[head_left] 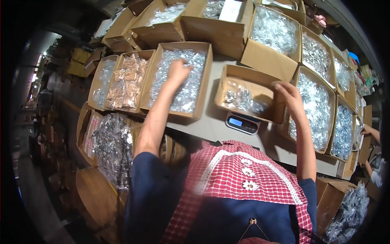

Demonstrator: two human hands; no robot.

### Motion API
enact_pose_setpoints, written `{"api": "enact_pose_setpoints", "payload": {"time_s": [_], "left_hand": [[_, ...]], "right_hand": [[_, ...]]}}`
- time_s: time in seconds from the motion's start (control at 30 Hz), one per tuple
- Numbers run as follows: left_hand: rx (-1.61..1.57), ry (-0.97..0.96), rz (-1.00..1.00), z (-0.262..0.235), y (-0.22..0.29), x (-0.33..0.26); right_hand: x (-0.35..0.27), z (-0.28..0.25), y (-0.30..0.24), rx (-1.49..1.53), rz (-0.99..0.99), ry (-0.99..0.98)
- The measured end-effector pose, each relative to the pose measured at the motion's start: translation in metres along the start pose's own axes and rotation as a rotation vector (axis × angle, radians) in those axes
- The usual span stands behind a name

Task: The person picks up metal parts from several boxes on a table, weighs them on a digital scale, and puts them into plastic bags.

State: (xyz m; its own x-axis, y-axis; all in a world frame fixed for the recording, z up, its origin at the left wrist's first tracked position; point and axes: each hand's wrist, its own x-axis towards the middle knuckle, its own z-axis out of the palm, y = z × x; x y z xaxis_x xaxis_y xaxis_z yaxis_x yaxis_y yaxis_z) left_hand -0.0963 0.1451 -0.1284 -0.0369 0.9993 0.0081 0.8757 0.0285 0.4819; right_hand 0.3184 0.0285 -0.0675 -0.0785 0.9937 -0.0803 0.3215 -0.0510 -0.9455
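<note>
Reaching forward, the person's left hand (178, 70) dips into a long cardboard box (206, 77) filled with small clear bags of silvery metal parts (185, 87); its fingers curl down among the bags, but whether they have closed on one cannot be told. That box lies on a pale tabletop (211, 122), straight ahead and slightly left of the person. The right hand (289, 95) rests on the near right corner of a smaller, shallower cardboard box (243, 77), fingers bent over its rim and gripping the cardboard. This box sits on a small digital scale (242, 123) with a lit blue display, and holds only a loose heap of bagged parts (243, 101) at its near side.

Just left of the long box stands a box of copper-coloured parts in bags (126, 81), and beyond that another box of silvery bags (102, 79). To the right of the scale, a row of open boxes (315, 110) brim with the same shiny bagged hardware, curving along the table edge. More full boxes (272, 30) are stacked behind. At lower left a large clear sack of dark metal pieces (111, 148) sits below table height. The person wears a red and white checked apron (239, 175) over dark blue sleeves. Another person's hand (367, 130) shows at the far right edge.
</note>
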Motion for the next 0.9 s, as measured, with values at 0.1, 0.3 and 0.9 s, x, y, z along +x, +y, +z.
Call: {"api": "enact_pose_setpoints", "payload": {"time_s": [0.1,0.3,0.9], "left_hand": [[0.165,-0.130,-0.063,0.026,0.002,0.026],[-0.815,-0.241,0.088,-0.003,-0.032,0.030],[-1.183,-0.439,-0.070,-0.037,-0.037,0.034]], "right_hand": [[-0.011,-0.025,0.027,0.072,0.109,0.191],[-0.073,-0.015,0.025,0.242,0.096,0.557],[-0.075,0.016,0.068,0.170,-0.059,0.825]]}}
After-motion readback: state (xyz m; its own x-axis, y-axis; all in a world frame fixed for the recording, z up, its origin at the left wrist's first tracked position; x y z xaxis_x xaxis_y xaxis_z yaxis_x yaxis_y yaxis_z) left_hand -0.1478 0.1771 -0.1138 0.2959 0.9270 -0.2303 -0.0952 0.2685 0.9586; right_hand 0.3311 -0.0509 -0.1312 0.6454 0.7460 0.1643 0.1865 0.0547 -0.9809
